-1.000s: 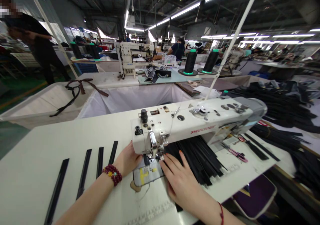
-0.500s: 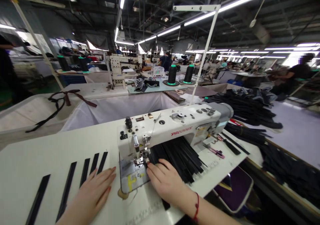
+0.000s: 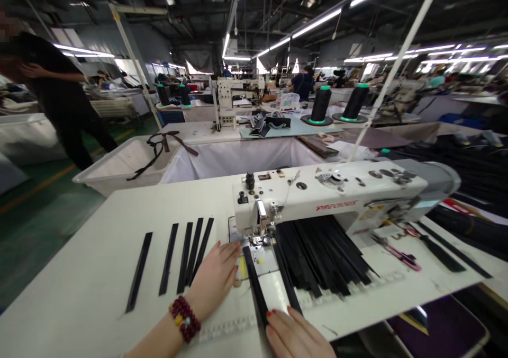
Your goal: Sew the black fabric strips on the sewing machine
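My left hand [image 3: 216,273] lies flat beside the metal needle plate [image 3: 265,261], its fingers stretched forward and nothing visible in them. A long black strip [image 3: 255,281] runs from near the presser foot [image 3: 260,240] toward the table's front edge. My right hand [image 3: 297,334] has its fingers bent over the near part of that strip; the thumb is hidden. Just right of it, another black strip [image 3: 288,281] slants down toward the same hand. The white sewing machine [image 3: 337,194] stands over a thick bundle of black strips [image 3: 321,257].
Several black strips [image 3: 170,260] lie spaced out on the left of the white table [image 3: 91,262]. Pink-handled snips [image 3: 400,256] lie right of the bundle. Black thread cones [image 3: 320,105] and a white bin [image 3: 123,162] stand behind. A person [image 3: 59,88] is at the far left.
The view has swung left. My right hand has come back from the needle area toward the table's front edge, over the strip. My left hand has moved closer to the needle plate.
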`<state>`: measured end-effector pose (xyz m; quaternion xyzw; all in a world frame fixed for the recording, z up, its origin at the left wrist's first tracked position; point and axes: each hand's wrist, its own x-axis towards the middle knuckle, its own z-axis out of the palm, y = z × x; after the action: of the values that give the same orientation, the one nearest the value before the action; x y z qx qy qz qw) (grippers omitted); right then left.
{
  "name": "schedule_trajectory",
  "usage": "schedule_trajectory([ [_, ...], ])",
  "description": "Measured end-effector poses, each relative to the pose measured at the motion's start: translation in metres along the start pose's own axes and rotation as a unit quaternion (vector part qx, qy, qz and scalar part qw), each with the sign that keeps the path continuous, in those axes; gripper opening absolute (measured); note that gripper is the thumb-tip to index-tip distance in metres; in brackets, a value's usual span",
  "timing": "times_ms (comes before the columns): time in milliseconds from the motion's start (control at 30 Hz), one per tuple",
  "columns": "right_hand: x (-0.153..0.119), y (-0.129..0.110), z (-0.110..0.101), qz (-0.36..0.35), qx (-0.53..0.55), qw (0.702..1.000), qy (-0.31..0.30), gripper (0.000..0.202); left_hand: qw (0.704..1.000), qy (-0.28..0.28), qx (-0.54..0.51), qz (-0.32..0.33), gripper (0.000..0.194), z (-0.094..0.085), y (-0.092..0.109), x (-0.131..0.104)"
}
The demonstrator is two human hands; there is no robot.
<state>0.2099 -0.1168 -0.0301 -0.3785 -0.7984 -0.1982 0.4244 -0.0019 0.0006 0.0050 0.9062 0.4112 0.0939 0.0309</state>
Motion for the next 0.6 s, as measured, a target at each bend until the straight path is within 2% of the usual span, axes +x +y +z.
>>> schedule_trajectory([
  [167, 0.012, 0.011, 0.009, -0.003, -0.007, 1.0, -0.006, 0.046, 0.999, -0.019, -0.003, 0.032, 0.044, 0.01, 0.006, -0.007],
  [333, 0.008, 0.015, 0.022, 0.011, 0.008, 1.0, -0.027, 0.04, 0.999, -0.023, -0.007, 0.025, 0.046, 0.019, 0.003, 0.002],
  [600, 0.009, 0.016, 0.026, 0.029, 0.02, 0.998, -0.044, 0.039, 0.999, -0.042, -0.014, 0.013, 0.045, 0.017, -0.003, 0.011],
])
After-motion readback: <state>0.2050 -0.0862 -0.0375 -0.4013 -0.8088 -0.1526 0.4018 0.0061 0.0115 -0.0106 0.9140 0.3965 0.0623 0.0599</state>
